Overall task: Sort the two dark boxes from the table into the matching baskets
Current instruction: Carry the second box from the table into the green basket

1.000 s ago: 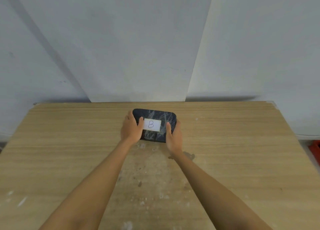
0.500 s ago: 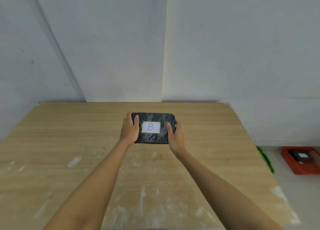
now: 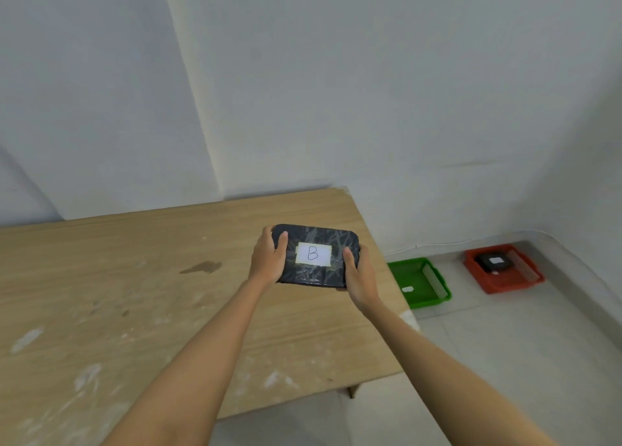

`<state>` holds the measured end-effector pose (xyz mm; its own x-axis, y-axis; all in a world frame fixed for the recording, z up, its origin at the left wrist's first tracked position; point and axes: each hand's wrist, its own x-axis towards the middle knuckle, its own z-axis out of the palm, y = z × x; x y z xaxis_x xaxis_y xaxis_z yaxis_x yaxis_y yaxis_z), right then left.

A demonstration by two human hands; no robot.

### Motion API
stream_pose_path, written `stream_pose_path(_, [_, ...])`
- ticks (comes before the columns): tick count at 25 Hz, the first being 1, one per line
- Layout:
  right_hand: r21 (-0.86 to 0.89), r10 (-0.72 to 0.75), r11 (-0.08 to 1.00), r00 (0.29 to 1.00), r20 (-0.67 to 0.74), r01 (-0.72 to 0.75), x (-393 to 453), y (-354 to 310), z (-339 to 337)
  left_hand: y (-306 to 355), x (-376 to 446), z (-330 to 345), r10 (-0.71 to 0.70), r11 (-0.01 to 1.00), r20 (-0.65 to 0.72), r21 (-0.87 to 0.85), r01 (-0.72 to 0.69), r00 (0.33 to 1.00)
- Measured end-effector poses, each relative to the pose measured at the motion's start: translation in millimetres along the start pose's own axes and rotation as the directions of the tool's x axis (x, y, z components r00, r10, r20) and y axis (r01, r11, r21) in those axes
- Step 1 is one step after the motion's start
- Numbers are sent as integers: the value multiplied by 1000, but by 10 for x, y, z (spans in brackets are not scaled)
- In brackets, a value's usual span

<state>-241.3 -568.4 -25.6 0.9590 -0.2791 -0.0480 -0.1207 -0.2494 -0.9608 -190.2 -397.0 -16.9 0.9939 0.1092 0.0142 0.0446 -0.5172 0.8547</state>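
A dark plastic-wrapped box (image 3: 319, 240) with a white label marked "B" is held above the right part of the wooden table (image 3: 134, 294). My left hand (image 3: 267, 260) grips its left end and my right hand (image 3: 358, 274) grips its right end. On the floor to the right stands a green basket (image 3: 420, 282) holding only a small white tag. Further right sits a red basket (image 3: 505, 270) with another dark box (image 3: 494, 263) inside, a white label on its top.
The table's right edge runs just under the held box, with pale tiled floor beyond it. White walls close in behind the table and to the right of the baskets. A thin cable runs along the base of the wall.
The box has been lifted off the table in both hands and carried toward the table's right edge. The view has swung right, bringing the green and red baskets into sight.
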Motion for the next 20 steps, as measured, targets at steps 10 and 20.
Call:
stream_pose_path(10, [-165, 11, 986, 995, -99, -27, 1110, 689, -2938, 1634, -29, 2828, 21, 999, 122, -50, -15, 992])
stream_pose_path(20, [-205, 81, 975, 995, -51, -90, 2658, 1288, -3834, 2072, 909, 4339, -66, 997, 118, -32, 70, 991])
